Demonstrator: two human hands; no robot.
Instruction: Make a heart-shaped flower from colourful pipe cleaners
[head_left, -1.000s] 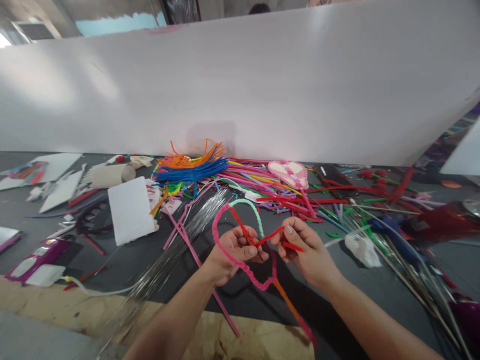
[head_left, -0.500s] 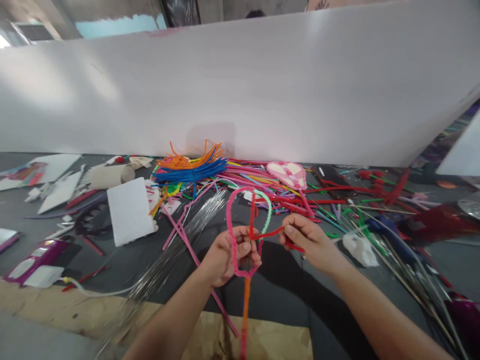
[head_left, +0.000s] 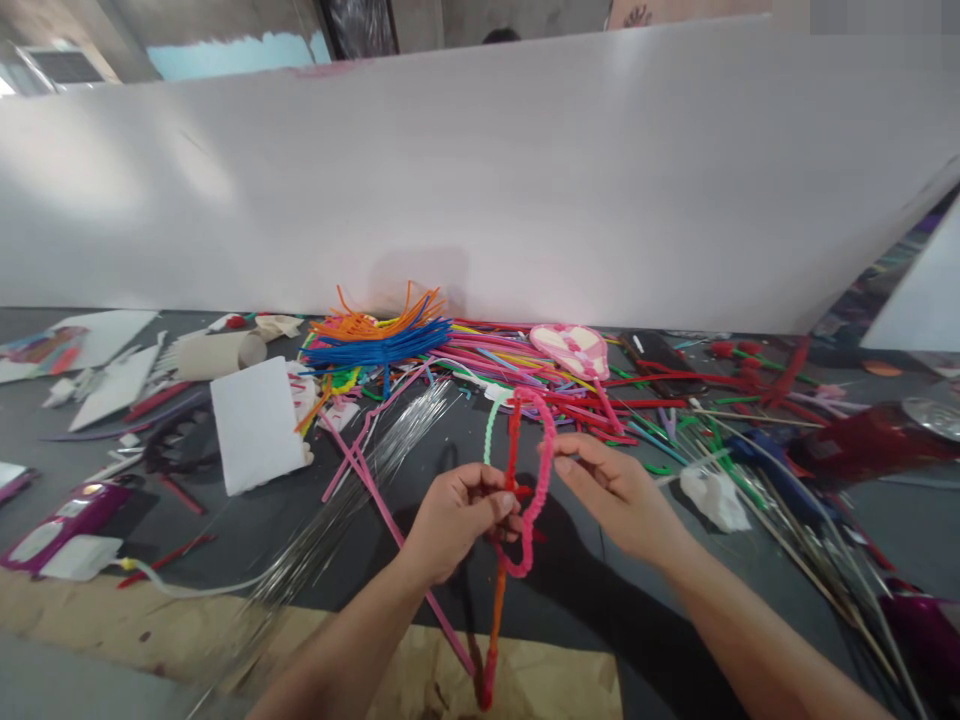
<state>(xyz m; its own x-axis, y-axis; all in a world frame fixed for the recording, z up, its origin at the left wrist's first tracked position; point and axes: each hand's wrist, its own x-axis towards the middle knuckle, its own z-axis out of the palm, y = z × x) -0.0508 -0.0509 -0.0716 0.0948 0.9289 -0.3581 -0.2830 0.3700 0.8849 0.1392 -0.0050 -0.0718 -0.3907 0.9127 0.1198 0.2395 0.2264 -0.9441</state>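
Note:
My left hand [head_left: 466, 525] pinches a pipe-cleaner figure at its red middle stem [head_left: 513, 450]. The figure has a twisted pink loop [head_left: 550, 440] on its right and a pale green curve [head_left: 489, 430] on its left. An orange stem [head_left: 498, 600] hangs below, wrapped in red at the lower end. My right hand [head_left: 619, 490] is closed at the fingertips on the right edge of the pink loop. A short red end sticks out beside my left thumb; the part inside my left fingers is hidden.
Blue pipe cleaners [head_left: 375, 345] lie bundled at the back beside a pink-and-white heart-shaped piece [head_left: 570, 350]. Thin metal wires [head_left: 360, 490] spread left of my hands. A white card [head_left: 255, 425], a purple glue gun [head_left: 64, 525] and a red can [head_left: 870, 440] are farther out. A white panel [head_left: 450, 180] stands behind.
The figure has been turned round: the pink side is now right and the green left. My right hand has let go of the red pipe-cleaner end and moved to the pink loop.

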